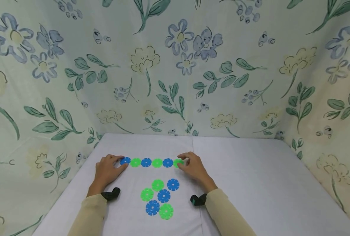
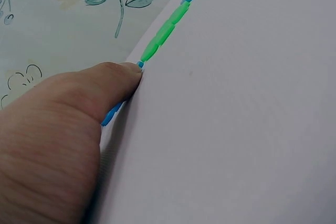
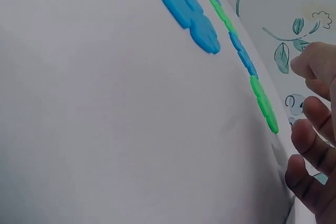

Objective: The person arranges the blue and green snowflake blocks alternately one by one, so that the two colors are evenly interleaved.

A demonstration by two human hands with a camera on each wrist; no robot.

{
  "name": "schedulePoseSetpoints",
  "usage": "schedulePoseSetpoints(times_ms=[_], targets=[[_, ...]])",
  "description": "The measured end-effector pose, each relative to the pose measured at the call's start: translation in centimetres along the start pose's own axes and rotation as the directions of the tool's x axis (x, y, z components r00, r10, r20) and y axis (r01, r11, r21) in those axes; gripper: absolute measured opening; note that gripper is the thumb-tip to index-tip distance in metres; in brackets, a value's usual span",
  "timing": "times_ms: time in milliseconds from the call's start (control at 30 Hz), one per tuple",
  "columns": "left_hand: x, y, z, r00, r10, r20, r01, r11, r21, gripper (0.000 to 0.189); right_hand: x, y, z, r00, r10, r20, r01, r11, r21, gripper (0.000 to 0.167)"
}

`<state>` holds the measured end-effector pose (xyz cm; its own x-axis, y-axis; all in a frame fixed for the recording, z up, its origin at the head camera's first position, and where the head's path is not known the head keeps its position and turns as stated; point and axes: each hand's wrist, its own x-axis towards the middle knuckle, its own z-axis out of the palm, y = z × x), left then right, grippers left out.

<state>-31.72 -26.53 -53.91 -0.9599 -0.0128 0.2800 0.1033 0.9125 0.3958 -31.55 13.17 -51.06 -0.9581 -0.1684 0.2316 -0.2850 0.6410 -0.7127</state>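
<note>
Several flat notched plastic discs lie in a straight row, alternating blue and green. At the row's left end, my left hand (image 1: pixel 107 169) has its thumb and forefinger on opposite edges of a blue disc (image 1: pixel 125 161); the left wrist view shows the thumb (image 2: pixel 118 74) against it. Over the right end, my right hand (image 1: pixel 194 167) hovers by a green disc (image 1: pixel 178 163), its fingers loosely bent. In the right wrist view those fingers (image 3: pixel 307 137) stand apart from the green disc (image 3: pixel 264 104) and hold nothing. Between the ends lies a middle blue disc (image 1: pixel 146 162).
Nearer the body, a loose cluster of green discs (image 1: pixel 146 194) and blue discs (image 1: pixel 164 196) lies flat on the white tablecloth (image 1: pixel 251 190). Behind and beside the table hangs a floral curtain (image 1: pixel 175 82). Each wrist wears a black strap-mounted device (image 1: pixel 111 194).
</note>
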Motion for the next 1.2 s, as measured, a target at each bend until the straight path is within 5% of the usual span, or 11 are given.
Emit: schedulePoseSetpoints(times_ms=[400, 733, 1200], targets=[[0.0, -0.2, 0.1, 1.0, -0.02, 0.005, 0.02, 1.0, 0.023, 0.057, -1.2, -1.7, -1.5, 0.996, -0.085, 0.025, 0.085, 0.996, -0.013, 0.032], [0.2, 0.0, 0.1, 1.0, -0.02, 0.016, 0.02, 1.0, 0.012, 0.057, -2.2, -3.2, -2.8, 0.99, -0.14, -0.03, 0.139, 0.99, -0.02, 0.031], [0.1, 0.2, -0.2, 1.0, -0.016, 0.014, 0.016, 1.0, 0.008, 0.055, -3.4, -3.0, -2.4, 0.993, -0.11, 0.04, 0.109, 0.994, 0.027, 0.031]])
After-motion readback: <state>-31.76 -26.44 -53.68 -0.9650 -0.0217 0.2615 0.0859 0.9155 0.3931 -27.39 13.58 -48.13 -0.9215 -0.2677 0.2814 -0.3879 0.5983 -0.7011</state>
